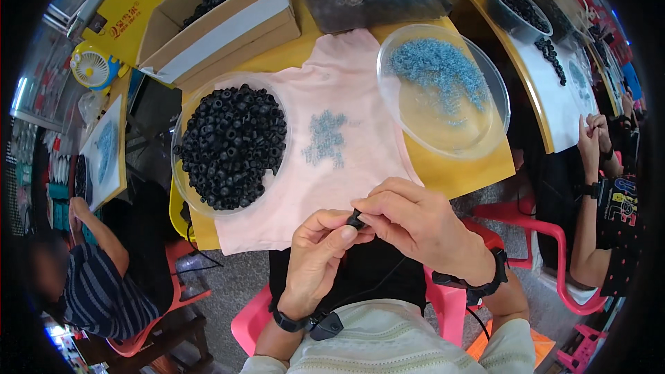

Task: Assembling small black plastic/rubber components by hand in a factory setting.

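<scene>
A small black ring-shaped piece (356, 219) is pinched between my two hands, just past the table's near edge. My left hand (320, 253) grips it with thumb and fingers from the left. From the right, the fingertips of my right hand (409, 218) close on it too, partly covering it. A round clear tray (179, 174) heaped with similar black pieces (234, 142) stands on the left. Small pale blue bits (325, 138) lie loose on the pink cloth (294, 86) in the middle. A clear round tray (478, 145) of blue bits (440, 73) sits at right.
At the back stand a cardboard box (228, 24) and a clear plastic bin (381, 3), both holding black pieces. People work at tables (554, 90) on the left and right. A small yellow fan (93, 67) stands far left. Pink stools (450, 301) are around me.
</scene>
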Tool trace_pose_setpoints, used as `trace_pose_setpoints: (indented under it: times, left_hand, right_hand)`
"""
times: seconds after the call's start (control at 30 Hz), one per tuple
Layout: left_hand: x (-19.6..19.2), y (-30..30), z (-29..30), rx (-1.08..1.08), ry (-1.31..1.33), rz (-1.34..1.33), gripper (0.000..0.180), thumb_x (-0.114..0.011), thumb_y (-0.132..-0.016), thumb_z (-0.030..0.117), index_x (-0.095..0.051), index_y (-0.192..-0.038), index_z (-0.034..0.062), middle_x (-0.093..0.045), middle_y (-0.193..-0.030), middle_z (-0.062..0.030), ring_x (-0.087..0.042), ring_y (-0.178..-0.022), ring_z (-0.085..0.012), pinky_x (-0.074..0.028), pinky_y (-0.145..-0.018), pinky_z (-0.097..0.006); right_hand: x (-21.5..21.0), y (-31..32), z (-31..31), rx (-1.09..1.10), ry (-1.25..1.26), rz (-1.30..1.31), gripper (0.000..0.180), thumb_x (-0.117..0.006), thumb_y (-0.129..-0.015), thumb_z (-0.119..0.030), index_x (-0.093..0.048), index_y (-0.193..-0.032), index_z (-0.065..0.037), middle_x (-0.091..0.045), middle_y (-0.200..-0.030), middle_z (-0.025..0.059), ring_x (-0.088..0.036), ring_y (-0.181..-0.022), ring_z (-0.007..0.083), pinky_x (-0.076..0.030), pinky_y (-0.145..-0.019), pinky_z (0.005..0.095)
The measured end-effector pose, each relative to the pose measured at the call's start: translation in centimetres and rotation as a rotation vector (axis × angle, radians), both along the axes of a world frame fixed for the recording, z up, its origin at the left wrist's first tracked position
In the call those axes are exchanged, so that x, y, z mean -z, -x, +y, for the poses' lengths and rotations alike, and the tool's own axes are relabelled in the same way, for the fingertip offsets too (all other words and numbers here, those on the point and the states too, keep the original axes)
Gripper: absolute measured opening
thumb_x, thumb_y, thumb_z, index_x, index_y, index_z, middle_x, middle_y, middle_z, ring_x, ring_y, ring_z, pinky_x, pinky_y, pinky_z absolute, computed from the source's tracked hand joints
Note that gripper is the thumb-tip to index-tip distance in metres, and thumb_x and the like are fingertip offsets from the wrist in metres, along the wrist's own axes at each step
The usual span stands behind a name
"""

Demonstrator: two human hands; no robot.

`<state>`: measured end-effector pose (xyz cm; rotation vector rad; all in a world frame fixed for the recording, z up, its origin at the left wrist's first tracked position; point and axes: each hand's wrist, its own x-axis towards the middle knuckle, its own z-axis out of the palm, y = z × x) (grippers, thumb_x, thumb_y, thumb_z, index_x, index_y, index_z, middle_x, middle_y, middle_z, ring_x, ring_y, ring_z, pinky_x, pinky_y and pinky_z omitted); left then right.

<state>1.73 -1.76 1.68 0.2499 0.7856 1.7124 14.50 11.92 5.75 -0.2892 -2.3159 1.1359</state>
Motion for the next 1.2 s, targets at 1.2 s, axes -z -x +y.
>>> trace_pose_setpoints:
  times: [1.2]
  left_hand:
    - [-0.5,-0.1,2.1,-0.064,0.045,0.261,0.010,-0.065,-0.089,-0.002,-0.065,-0.099,-0.0024,-0.070,-0.095,-0.0119,-0.068,-0.084,-0.0160,-0.054,-0.075,-0.026]
  right_hand:
    - [1.5,0.4,-1.0,0.185,-0.300,0.019,0.036,-0.073,-0.069,-0.008,-0.060,-0.100,0.003,-0.058,-0.090,0.0098,-0.060,-0.080,0.0242,-0.052,-0.064,0.0328]
